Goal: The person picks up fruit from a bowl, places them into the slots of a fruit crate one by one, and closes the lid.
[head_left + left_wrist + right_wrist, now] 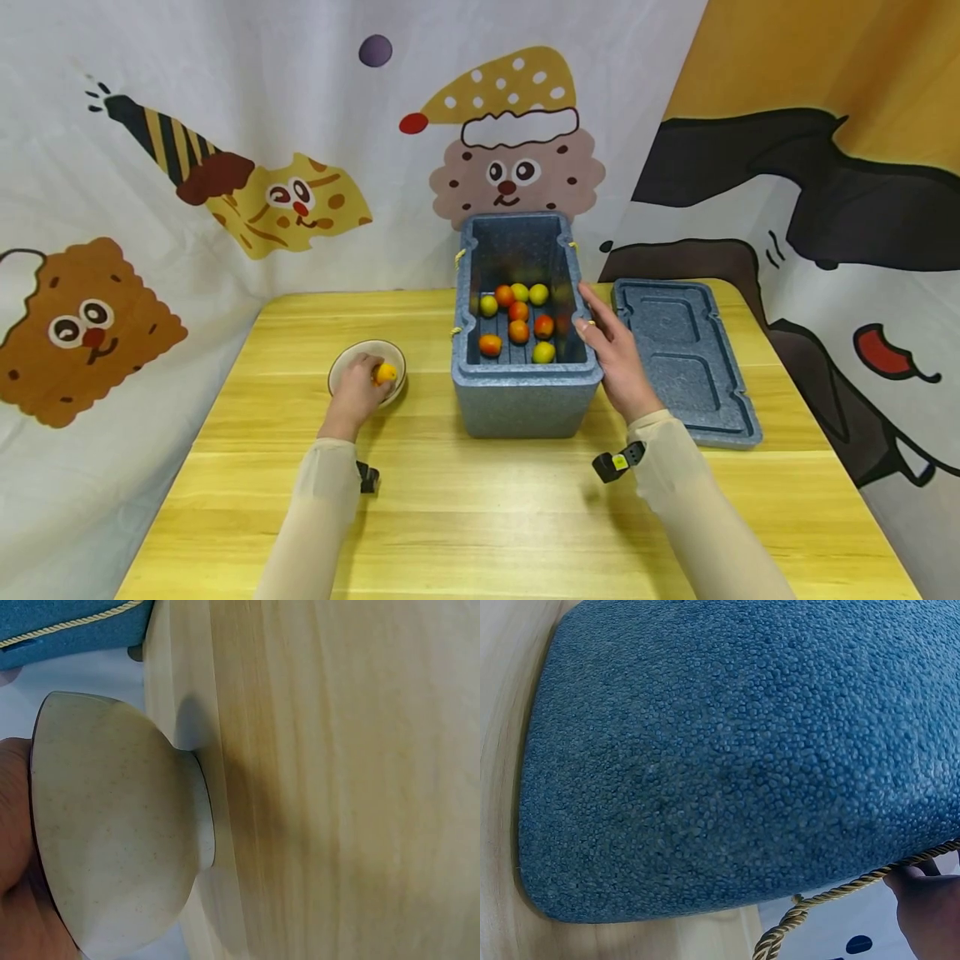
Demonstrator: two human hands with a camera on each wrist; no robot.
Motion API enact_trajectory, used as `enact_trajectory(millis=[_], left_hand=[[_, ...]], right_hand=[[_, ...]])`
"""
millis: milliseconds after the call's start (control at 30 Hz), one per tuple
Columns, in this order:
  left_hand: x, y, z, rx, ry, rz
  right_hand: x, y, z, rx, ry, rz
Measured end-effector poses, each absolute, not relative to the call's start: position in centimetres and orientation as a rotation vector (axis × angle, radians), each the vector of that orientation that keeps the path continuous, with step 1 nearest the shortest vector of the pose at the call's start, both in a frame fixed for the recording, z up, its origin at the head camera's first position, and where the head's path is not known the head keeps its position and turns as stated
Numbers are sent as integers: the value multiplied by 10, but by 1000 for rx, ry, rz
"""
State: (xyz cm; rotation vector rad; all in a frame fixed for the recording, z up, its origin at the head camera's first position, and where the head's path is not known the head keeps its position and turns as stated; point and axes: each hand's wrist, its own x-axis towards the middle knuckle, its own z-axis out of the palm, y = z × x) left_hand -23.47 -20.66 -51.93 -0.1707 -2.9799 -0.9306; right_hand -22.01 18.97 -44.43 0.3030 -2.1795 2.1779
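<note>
A pale round bowl (335,367) with a dark rim stands at the left of the table. My left hand (354,398) reaches into it from above and pinches a small yellow-orange fruit (385,372). The left wrist view shows the speckled outside of the bowl; the fruit is hidden there. A blue-grey foam box (525,408) stands uncovered at the middle, with several small red, orange and yellow-green fruits (518,332) on its floor. My right hand (618,358) grips its right wall near the rim, beside the twisted gold rope (847,888).
The foam box's lid (686,362) lies flat on the wooden table (480,525), right of the box. Behind the table hangs a cloth (300,83) printed with cartoon figures. Both wrists carry small black cameras.
</note>
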Motion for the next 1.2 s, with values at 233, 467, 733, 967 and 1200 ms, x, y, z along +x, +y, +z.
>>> enact_trajectory(millis=[233,467,733,967,1200], left_hand=[[-233,-207,-520,-170,-2952,-966],[-233,-207,-521,-207,-2886,-980],[-232,-210,-521,-210,-2861,-1013],[-227,-213,-517,-200,-2803,-1132],[-224,-220,-509,-205,-2714,-1285]], right_hand=[[-219,190,-443,310,-2183,2170],[-219,190,-440,315,-2176,2171],[-221,188,-440,326,-2172,2177],[-222,188,-443,323,-2170,2179],[-221,190,-443,313,-2175,2179]])
